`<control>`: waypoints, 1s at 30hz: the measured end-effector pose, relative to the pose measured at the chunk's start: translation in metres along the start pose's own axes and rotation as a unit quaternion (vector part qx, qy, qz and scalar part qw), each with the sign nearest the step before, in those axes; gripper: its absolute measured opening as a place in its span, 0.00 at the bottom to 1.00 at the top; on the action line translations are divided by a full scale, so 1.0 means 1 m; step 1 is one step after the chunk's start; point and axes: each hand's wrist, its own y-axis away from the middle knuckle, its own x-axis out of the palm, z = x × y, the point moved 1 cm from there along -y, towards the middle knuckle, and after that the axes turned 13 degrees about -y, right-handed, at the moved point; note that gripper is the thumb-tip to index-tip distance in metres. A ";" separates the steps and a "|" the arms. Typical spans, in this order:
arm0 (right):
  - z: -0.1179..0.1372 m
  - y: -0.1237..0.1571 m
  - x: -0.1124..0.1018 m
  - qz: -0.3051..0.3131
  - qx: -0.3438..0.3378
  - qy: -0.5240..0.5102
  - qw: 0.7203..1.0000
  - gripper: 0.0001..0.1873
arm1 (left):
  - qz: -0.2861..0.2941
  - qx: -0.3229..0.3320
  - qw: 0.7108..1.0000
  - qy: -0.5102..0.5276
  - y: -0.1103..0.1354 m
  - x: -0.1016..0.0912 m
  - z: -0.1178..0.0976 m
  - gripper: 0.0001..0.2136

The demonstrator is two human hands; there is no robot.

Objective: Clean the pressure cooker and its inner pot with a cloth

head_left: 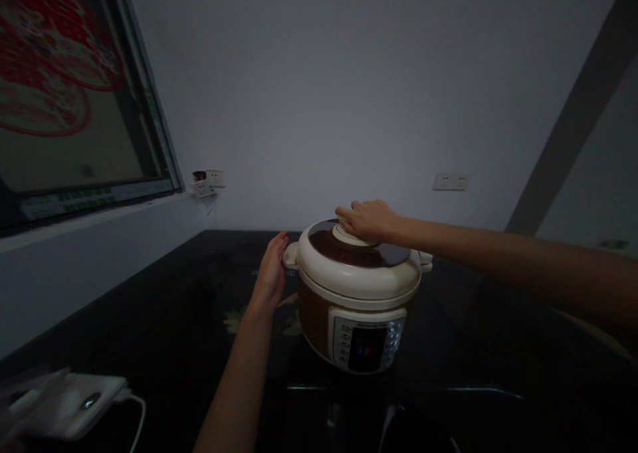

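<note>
An electric pressure cooker [312, 317] with a brown body, a cream rim and a control panel [367, 347] on its front stands on the dark countertop. Its lid [356, 277] sits on the body, brown and glossy on top. My right hand [367, 219] reaches across from the right, fingers wrapped round the cream knob [345, 236] at the lid's centre. At the cooker's left side, my left hand [272, 267] is upright against the side handle [291, 256], its fingers stretched out; the thumb is hidden.
On the black countertop [189, 307], a white device with a cord [90, 400] lies at the lower left. Behind are a pale wall with sockets [450, 182] and, at the left corner, a power strip [203, 188]. A window [74, 107] with red decorations fills the upper left.
</note>
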 end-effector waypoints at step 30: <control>0.011 -0.013 0.007 -0.023 0.053 -0.093 0.994 0.23 | -0.003 0.017 0.998 -0.056 0.004 0.004 -0.001 0.12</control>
